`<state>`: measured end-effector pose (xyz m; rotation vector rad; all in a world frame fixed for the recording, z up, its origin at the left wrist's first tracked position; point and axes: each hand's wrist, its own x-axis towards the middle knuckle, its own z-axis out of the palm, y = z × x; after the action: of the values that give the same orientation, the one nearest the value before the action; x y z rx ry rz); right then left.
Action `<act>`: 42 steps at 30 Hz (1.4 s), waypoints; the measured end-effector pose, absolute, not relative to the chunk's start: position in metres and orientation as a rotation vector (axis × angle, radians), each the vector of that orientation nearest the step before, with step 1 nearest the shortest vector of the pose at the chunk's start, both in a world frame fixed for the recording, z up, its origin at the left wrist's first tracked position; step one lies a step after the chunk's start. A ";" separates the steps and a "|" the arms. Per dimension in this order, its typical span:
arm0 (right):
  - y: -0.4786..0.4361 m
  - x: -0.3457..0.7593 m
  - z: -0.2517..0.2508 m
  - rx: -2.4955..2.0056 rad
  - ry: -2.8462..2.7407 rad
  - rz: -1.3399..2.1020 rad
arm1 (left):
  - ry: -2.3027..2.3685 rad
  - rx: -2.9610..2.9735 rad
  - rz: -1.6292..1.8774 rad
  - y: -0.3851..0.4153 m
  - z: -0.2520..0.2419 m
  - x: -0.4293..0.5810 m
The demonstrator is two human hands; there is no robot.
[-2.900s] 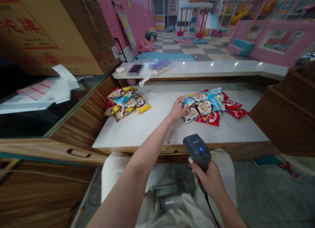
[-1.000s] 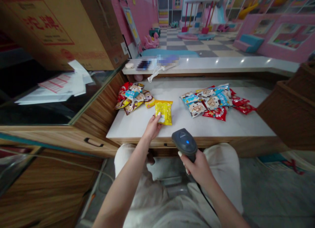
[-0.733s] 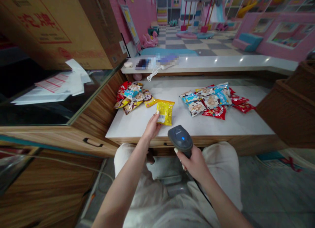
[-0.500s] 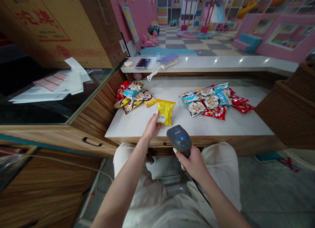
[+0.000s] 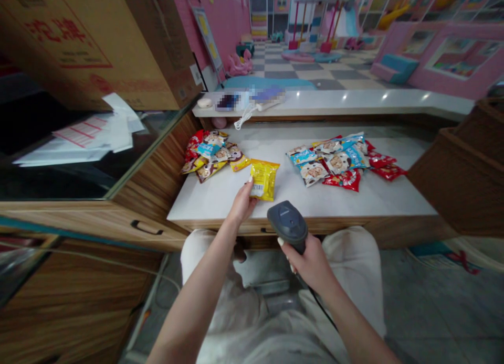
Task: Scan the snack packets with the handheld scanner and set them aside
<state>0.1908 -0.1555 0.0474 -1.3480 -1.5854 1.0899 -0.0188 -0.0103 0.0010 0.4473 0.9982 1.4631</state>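
**Yellow packet in the left hand, dark scanner angled at it**

Far left: cardboard carton, matte brown with red print; loose white papers below, on dark glass. Then the left pile, glossy pouches in yellow, red and blue, on the smooth pale desktop.

Just right of that pile, over the desktop's near part, the yellow packet. Long axis runs away from the person; printed panel turned up towards them, barcode at its lower left. Shiny, crinkled film, plump middle, flat crimped far end. Left thumb on top, fingers pinching its left edge; cannot tell if it touches the desktop.

Scanner: matte plastic, rounded head, nose pointing away and leftward to the packet. Right hand wrapped around its handle. Farther right, the right pile, blue-white and red pouches; last, a brown woven basket.
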 end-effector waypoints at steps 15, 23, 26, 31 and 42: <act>-0.164 0.242 0.032 -1.460 -1.333 1.145 | 1.363 1.638 1.476 0.068 0.042 0.061; -0.163 0.267 0.017 -1.473 -1.287 1.182 | 1.601 2.388 0.863 0.128 0.054 0.142; -0.163 0.274 0.008 -1.468 -1.290 1.182 | 1.616 2.450 0.823 0.125 0.054 0.143; -0.164 0.272 0.002 -1.456 -1.302 1.235 | 1.539 2.445 0.969 0.109 0.054 0.106; -0.165 0.251 0.003 -1.436 -1.377 1.252 | 2.414 1.920 1.034 0.091 0.073 -0.128</act>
<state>0.2508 -0.1648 0.0028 -1.4364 -1.3768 1.2520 -0.1284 0.0910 0.0733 1.9196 2.4136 1.0341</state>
